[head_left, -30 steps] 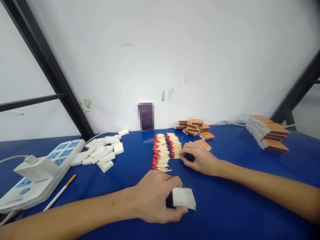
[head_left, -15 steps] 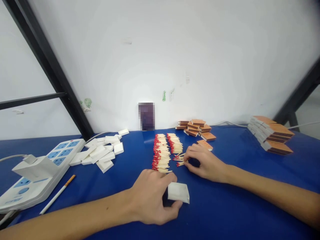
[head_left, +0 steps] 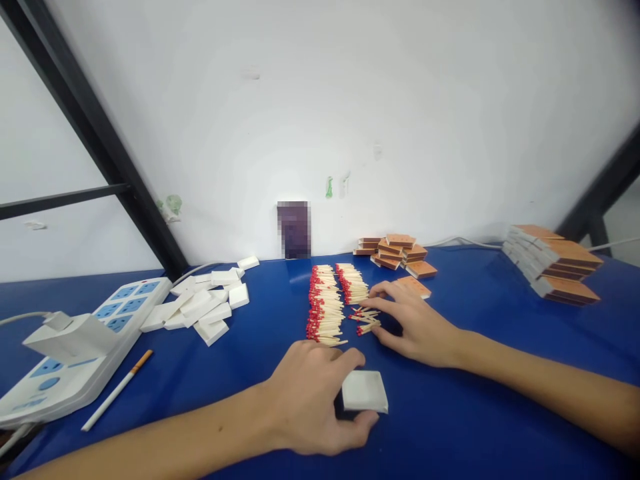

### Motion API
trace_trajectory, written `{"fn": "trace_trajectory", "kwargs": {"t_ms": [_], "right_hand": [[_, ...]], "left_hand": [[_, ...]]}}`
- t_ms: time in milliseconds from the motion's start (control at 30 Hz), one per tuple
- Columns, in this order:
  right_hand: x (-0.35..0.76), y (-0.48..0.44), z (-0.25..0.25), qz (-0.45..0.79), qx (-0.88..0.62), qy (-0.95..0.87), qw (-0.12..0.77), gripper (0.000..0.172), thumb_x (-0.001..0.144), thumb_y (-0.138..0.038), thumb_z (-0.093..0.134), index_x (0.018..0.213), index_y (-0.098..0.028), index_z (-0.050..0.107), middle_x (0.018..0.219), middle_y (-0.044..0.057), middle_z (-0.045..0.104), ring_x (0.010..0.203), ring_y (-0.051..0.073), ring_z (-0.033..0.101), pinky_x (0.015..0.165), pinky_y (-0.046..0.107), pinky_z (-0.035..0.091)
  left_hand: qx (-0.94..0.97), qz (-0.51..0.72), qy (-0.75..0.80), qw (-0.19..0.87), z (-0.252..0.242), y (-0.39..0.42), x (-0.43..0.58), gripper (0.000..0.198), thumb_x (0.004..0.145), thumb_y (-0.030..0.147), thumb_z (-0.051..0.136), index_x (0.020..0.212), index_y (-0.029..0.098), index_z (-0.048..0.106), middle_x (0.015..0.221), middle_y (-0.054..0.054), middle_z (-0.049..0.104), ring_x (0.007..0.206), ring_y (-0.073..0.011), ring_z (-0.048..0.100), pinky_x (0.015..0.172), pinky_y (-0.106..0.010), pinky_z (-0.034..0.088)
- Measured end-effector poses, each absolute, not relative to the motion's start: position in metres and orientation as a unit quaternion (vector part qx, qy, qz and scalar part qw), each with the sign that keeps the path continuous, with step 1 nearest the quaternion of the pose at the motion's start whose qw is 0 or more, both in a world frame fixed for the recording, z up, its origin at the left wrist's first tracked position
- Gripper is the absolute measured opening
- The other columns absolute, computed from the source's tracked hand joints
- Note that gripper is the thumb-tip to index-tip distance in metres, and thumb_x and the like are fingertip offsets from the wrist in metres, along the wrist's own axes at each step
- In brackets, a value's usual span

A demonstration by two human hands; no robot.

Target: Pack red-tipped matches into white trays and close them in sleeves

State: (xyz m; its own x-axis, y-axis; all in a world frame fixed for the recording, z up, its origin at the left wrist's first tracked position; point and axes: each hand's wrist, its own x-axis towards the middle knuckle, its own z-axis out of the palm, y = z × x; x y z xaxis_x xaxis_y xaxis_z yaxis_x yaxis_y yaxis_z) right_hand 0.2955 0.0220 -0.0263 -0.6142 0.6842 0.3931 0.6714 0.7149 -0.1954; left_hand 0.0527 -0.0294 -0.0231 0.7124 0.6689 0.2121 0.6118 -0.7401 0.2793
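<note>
A small white matchbox tray [head_left: 367,392] lies on the blue table with its hollow side up. My left hand [head_left: 313,397] curves around its left side, index finger and thumb apart at its far and near edges; firm contact cannot be made out. A few loose red-tipped matches [head_left: 369,319] lie by my right hand [head_left: 413,323], whose thumb and index finger are spread around them. Just left of these is a long row of matches [head_left: 327,307], with a shorter row of matches [head_left: 353,283] beside it, red heads to the left.
White trays [head_left: 210,300] are heaped at the left. Orange matchbox sleeves [head_left: 400,252] form a pile at the back, and more stacked boxes [head_left: 555,263] stand at the right. A power strip [head_left: 125,307] with a plugged-in charger and a cigarette [head_left: 117,390] occupy the left side.
My left fingers have widened around the white tray, which has tipped flatter and shows its hollow more. My right thumb and index finger have parted from their pinch at the loose matches.
</note>
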Motion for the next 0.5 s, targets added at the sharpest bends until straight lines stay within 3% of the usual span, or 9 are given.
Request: {"fn": "trace_trajectory", "kwargs": {"t_ms": [500], "right_hand": [[0.2903,0.0180,-0.0226,-0.018,-0.353,-0.906,0.235,0.024,0.088,-0.020,0.057,0.109,-0.019,0.069,0.105,0.011,0.067,0.101,0.027,0.054,0.086,0.047,0.044]], "left_hand": [[0.934,0.133,0.323,0.073,-0.0235,-0.0296,0.0535,0.035,0.075,0.045,0.062,0.103,0.025,0.058,0.076,0.001,0.068,0.063,-0.0220,0.064,0.060,-0.032,0.045]]}}
